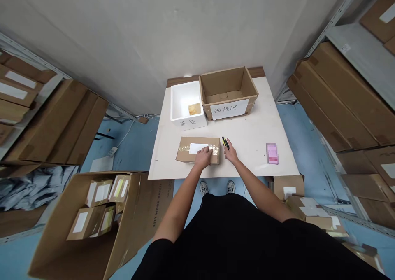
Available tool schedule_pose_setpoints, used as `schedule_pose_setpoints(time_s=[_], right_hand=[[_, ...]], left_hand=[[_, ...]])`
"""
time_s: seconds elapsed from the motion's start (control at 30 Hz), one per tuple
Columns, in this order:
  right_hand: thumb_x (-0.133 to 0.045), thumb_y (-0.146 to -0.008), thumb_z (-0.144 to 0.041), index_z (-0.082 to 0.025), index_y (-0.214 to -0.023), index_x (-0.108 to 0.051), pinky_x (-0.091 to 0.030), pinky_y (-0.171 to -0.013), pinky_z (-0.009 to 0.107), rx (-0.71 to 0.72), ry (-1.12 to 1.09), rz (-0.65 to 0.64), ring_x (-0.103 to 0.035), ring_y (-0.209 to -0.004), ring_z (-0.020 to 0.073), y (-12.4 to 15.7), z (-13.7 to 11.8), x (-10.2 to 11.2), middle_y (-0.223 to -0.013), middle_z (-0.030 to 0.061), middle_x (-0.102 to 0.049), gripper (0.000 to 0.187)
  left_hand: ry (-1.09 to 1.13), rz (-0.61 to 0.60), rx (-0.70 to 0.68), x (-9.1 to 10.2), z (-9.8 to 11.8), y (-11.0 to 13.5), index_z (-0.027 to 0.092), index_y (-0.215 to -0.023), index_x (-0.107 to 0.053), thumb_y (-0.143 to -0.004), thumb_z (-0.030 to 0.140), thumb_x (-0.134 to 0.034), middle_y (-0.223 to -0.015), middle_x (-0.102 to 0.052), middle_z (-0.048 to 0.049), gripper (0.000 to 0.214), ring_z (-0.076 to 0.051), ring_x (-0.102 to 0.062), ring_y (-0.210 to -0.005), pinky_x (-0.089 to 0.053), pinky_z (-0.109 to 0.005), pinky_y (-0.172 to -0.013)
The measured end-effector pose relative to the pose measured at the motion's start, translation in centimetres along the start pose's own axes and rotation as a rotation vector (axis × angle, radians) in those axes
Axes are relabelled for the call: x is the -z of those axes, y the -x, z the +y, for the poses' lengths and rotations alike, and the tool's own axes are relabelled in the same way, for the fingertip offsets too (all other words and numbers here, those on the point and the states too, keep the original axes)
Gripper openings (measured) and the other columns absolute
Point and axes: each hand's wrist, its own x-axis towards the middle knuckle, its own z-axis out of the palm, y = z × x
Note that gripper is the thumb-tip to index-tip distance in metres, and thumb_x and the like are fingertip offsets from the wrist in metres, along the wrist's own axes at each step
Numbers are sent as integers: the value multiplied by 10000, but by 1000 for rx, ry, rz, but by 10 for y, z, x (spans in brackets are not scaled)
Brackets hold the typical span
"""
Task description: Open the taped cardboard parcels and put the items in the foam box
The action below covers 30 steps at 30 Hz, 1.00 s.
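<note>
A taped brown cardboard box point(182, 145) with a white label on top lies near the front edge of the table. My left hand point(203, 156) rests on the box's top, its fingers over the right end of the label and the clear tape. Just right of the box, my right hand point(231, 151) is closed around a black and yellow utility knife point(225, 142). The knife points up and away from me, apart from the box. Whether its blade is out is too small to tell.
Behind the box stand a white foam box point(186, 101) with a gold packet point(194, 109) inside and an open cardboard box point(226, 94) with a handwritten sign. A blurred pink item point(272, 153) lies at right. A large carton point(123, 226) of parcels stands lower left; loaded shelves flank both sides.
</note>
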Motion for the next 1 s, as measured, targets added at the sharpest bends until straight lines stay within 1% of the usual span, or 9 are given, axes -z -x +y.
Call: schedule_pose_setpoints(time_s=[0.03,0.1,0.2,0.27,0.37,0.57,0.7,0.9,1.0], right_hand=[[-339,-1103,-438,-269,-1729,-118,-572,-623,248,-4,-74,-4,-646,-585,139,9,7,2,-989,16,-734,685],[-363,-1087,-406,-300,-1699,-227,-546,-546,227,-9,-191,-5,-571,-493,113,25,16,3,-935,-13,-713,636],[-447,-1057,-405,-322,-1629,-381,-518,-493,216,-21,-236,-51,-527,-450,94,35,14,5,-930,-22,-705,581],[-479,-1047,-390,-313,-1595,-433,-510,-482,221,-29,-247,-61,-520,-441,92,34,9,6,-918,-19,-702,555],[-457,-1051,-339,-296,-1587,-433,-493,-468,217,-39,-252,-52,-522,-441,95,30,3,8,-897,-20,-688,538],[-466,-1057,-388,-308,-1566,-437,-475,-456,202,-67,-236,-73,-528,-447,97,27,3,3,-883,-29,-662,516],[-469,-1047,-351,-303,-1564,-431,-466,-450,206,-61,-291,-77,-506,-431,99,26,5,0,-815,-54,-611,521],[-464,-1028,-299,-293,-1546,-450,-445,-442,193,-52,-315,-116,-502,-423,96,32,11,3,-742,-80,-558,517],[-455,-1017,-282,-296,-1542,-447,-432,-433,183,-53,-341,-126,-490,-410,88,37,16,1,-729,-92,-544,524]], left_hand=[[7,-1,10,-1,0,-2,374,-1566,-451,-746,299,-927,-1746,-317,-100,951,-346,-271,-1620,-326,-486,-1263],[30,-22,16,-2,0,-6,373,-1590,-435,-747,301,-931,-1784,-247,-94,981,-346,-206,-1649,-301,-487,-1284],[72,-63,12,-3,-1,-12,377,-1623,-389,-752,291,-924,-1794,-236,-89,1026,-340,-190,-1659,-308,-479,-1287],[94,-76,15,-4,-2,-15,355,-1629,-381,-747,289,-925,-1798,-223,-102,1039,-345,-175,-1662,-310,-477,-1290],[117,-80,14,-5,-3,-18,309,-1621,-396,-739,278,-930,-1796,-216,-133,1032,-351,-171,-1662,-309,-471,-1293],[143,-88,2,-7,-5,-21,317,-1626,-378,-731,291,-932,-1800,-196,-137,1053,-363,-148,-1665,-306,-489,-1292],[138,-101,0,-6,-5,-22,287,-1612,-396,-734,296,-942,-1794,-207,-155,1034,-367,-154,-1663,-327,-476,-1281],[108,-87,10,-9,-3,-24,292,-1608,-385,-745,296,-954,-1785,-218,-181,1034,-379,-166,-1660,-325,-525,-1272],[105,-102,13,-10,-3,-25,293,-1611,-380,-743,318,-961,-1788,-205,-188,1045,-376,-158,-1662,-317,-517,-1275]])
